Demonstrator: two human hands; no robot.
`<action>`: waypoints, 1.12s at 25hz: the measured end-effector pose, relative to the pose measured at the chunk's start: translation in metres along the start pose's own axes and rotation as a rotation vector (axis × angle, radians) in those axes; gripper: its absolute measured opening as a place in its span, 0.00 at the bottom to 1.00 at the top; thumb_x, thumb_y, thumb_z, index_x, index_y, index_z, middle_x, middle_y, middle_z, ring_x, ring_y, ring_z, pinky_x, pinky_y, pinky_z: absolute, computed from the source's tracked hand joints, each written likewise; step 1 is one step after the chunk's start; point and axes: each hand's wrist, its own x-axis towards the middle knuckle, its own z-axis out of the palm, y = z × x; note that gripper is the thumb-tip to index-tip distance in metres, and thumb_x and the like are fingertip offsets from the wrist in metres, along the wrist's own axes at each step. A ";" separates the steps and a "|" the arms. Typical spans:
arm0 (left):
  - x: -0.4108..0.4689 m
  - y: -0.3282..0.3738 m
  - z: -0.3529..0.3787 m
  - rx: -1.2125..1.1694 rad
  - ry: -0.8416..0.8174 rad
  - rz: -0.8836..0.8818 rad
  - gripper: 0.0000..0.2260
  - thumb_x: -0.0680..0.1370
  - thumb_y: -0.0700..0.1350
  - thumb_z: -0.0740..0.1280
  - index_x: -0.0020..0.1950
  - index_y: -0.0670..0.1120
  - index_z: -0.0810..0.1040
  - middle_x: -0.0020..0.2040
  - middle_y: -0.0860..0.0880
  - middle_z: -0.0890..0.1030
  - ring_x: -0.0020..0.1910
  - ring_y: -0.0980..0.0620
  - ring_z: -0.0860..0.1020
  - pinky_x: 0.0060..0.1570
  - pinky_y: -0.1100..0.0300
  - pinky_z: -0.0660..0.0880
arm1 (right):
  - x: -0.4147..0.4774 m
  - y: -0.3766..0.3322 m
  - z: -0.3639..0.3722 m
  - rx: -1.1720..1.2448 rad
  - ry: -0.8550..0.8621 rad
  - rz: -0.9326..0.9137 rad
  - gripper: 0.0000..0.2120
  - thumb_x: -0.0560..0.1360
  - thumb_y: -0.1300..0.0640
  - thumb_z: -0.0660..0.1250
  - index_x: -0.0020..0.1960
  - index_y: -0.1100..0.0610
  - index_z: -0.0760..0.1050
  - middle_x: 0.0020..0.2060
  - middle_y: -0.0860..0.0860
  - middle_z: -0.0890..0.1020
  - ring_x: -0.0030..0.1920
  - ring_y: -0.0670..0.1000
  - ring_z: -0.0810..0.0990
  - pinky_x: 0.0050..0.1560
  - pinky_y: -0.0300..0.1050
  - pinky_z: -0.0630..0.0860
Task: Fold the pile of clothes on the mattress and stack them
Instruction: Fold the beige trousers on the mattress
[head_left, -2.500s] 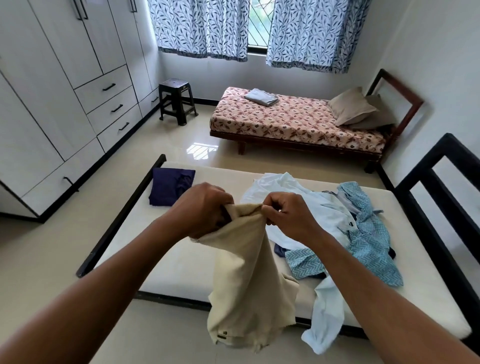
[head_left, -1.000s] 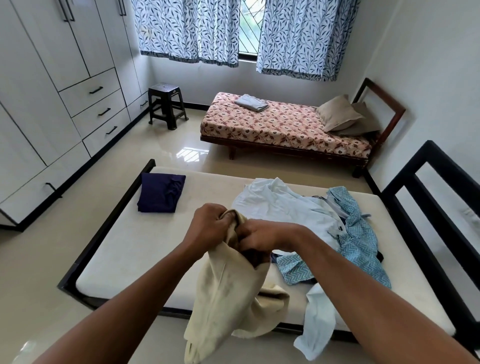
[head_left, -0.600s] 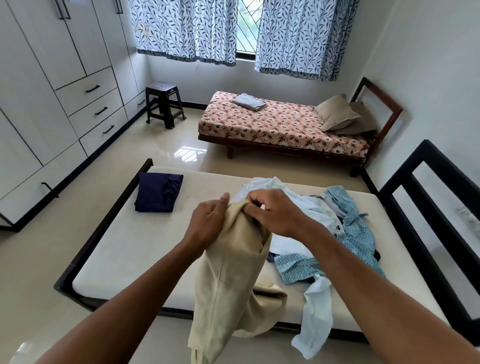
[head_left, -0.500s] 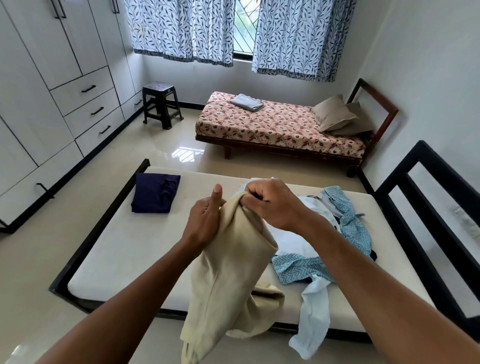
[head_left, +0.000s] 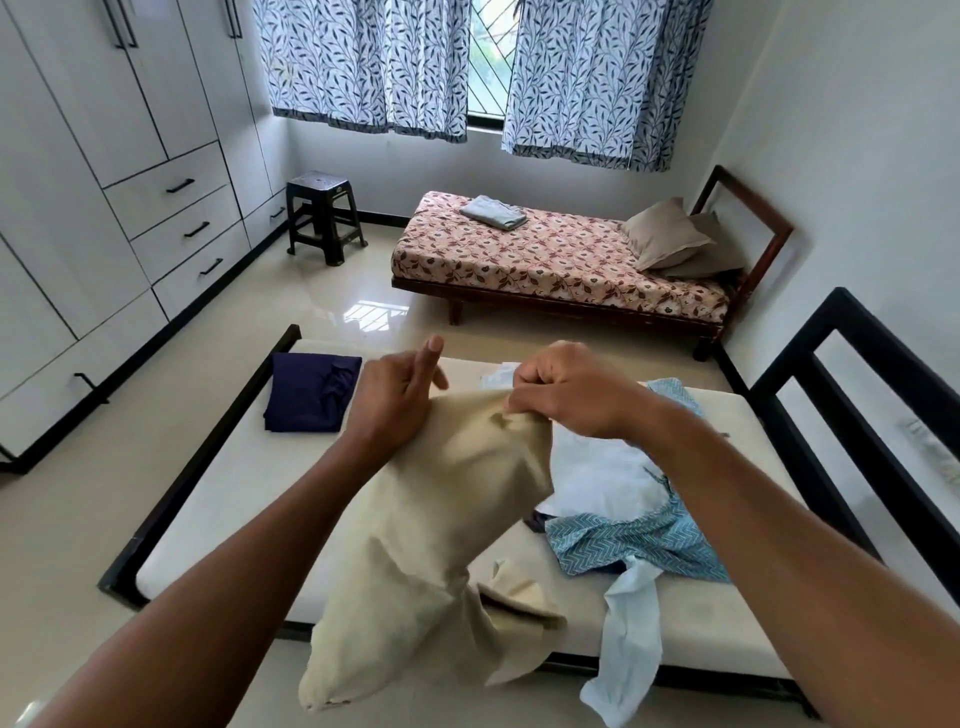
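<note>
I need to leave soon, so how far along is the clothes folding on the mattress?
Early on. Done: one folded navy garment lies at the mattress's far left. In hand: the beige garment, right hand pinching its top edge, left hand against it with thumb up. Left: the white shirt and the blue patterned garment, unfolded in a heap.

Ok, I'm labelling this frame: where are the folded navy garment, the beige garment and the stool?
folded navy garment (head_left: 306, 393), head view, flat middle.
beige garment (head_left: 441, 499), head view, hanging middle panel.
stool (head_left: 318, 183), head view, seat top.
</note>
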 end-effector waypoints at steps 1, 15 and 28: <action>-0.003 -0.007 0.000 0.030 0.021 -0.032 0.33 0.83 0.68 0.51 0.36 0.48 0.84 0.24 0.56 0.76 0.27 0.58 0.76 0.36 0.53 0.72 | 0.001 0.000 0.004 0.028 0.060 0.033 0.20 0.76 0.55 0.73 0.27 0.57 0.73 0.24 0.44 0.69 0.27 0.44 0.65 0.33 0.42 0.62; -0.029 0.023 -0.010 0.166 -0.121 0.179 0.17 0.80 0.53 0.72 0.35 0.45 0.75 0.28 0.50 0.74 0.27 0.56 0.70 0.29 0.59 0.68 | 0.018 -0.002 0.021 0.938 0.635 0.347 0.07 0.77 0.58 0.75 0.41 0.59 0.83 0.29 0.52 0.81 0.23 0.45 0.73 0.22 0.36 0.66; -0.041 -0.004 -0.008 -0.285 -0.163 -0.346 0.19 0.84 0.51 0.65 0.43 0.39 0.84 0.34 0.42 0.83 0.36 0.40 0.84 0.32 0.47 0.84 | 0.009 0.070 0.044 0.606 0.547 0.308 0.07 0.80 0.64 0.69 0.44 0.58 0.83 0.39 0.55 0.84 0.41 0.51 0.82 0.38 0.42 0.80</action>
